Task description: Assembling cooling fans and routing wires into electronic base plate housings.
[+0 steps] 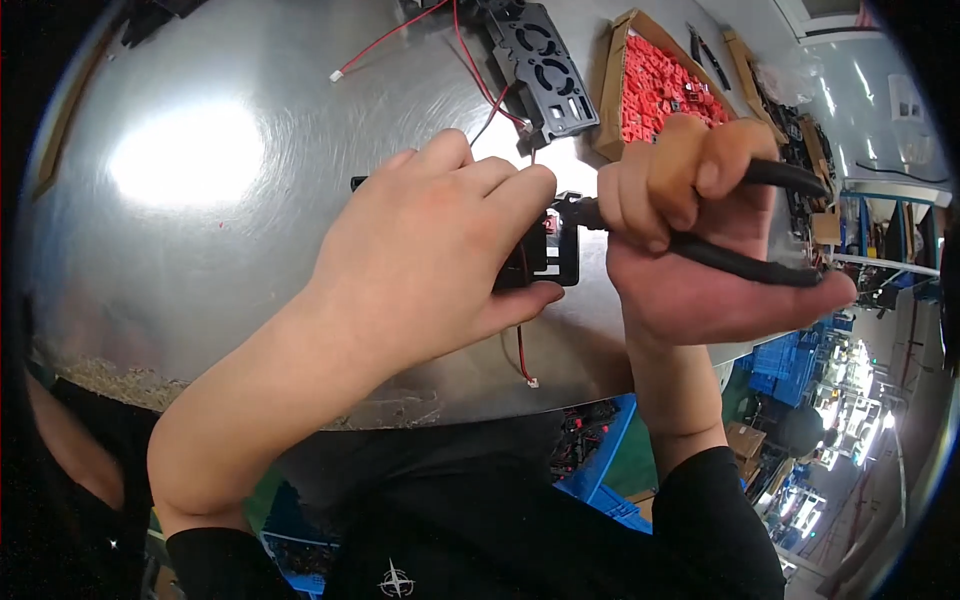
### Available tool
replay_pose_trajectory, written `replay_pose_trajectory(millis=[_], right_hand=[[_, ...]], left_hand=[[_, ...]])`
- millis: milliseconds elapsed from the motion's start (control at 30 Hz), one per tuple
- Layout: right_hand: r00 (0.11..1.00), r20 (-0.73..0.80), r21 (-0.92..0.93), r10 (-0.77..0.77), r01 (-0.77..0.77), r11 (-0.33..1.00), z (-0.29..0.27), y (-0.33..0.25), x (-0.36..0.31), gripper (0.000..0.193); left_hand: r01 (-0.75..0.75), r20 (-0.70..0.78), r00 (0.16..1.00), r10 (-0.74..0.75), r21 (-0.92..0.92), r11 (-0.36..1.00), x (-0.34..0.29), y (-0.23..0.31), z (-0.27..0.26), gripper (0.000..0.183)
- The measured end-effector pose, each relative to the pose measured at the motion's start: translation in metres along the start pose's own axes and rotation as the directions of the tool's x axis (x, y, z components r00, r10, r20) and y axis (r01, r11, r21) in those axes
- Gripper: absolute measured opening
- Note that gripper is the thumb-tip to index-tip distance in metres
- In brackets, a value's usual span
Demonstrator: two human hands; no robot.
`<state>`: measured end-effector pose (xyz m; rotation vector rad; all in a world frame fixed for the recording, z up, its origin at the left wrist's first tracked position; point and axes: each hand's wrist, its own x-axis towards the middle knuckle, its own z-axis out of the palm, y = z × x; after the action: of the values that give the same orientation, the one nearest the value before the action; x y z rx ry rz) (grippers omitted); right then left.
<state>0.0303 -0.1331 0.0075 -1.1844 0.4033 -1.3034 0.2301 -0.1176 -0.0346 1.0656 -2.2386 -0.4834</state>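
Note:
My left hand (430, 230) is wrapped over a black plastic housing (568, 255) on the metal table, its thumb along the near side. Most of the housing is hidden under the fingers. Black-handled pliers (735, 258) are gripped in my right hand (690, 215), with the handles spread apart. Their jaws reach left to the housing's right part, close to a small red piece (552, 222). Whether the jaws touch that piece, I cannot tell. From under the housing a red and black wire with a white connector (532, 382) trails toward me.
Beyond my hands lies another black housing (545, 70) with round fan grilles and red wires. A cardboard box (612, 95) of small red parts stands at the far right. A loose white connector (336, 75) lies far left. Below the table edge is a blue crate (608, 455).

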Motion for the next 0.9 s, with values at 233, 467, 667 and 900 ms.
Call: replay_pose_trajectory(millis=[233, 467, 667, 900], right_hand=[[0.999, 0.014, -0.016, 0.035, -0.035, 0.999, 0.002, 0.016, -0.005, 0.099], [0.999, 0.020, 0.038, 0.047, -0.048, 0.998, 0.000, 0.022, -0.002, 0.100], [0.995, -0.082, -0.021, -0.065, 0.063, 0.998, 0.005, -0.005, -0.007, 0.108], [0.993, -0.113, 0.043, -0.033, 0.038, 0.998, 0.011, 0.014, -0.007, 0.137]], left_hand=[[0.008, 0.009, 1.000, -0.007, -0.033, 0.999, 0.000, -0.003, 0.003, 0.049], [0.041, 0.034, 0.999, -0.040, -0.040, 0.998, 0.003, -0.001, -0.001, 0.050], [0.035, 0.041, 0.999, -0.033, -0.033, 0.999, 0.003, 0.001, -0.002, 0.050], [0.050, 0.046, 0.998, -0.048, -0.034, 0.998, 0.004, 0.002, -0.002, 0.049]])
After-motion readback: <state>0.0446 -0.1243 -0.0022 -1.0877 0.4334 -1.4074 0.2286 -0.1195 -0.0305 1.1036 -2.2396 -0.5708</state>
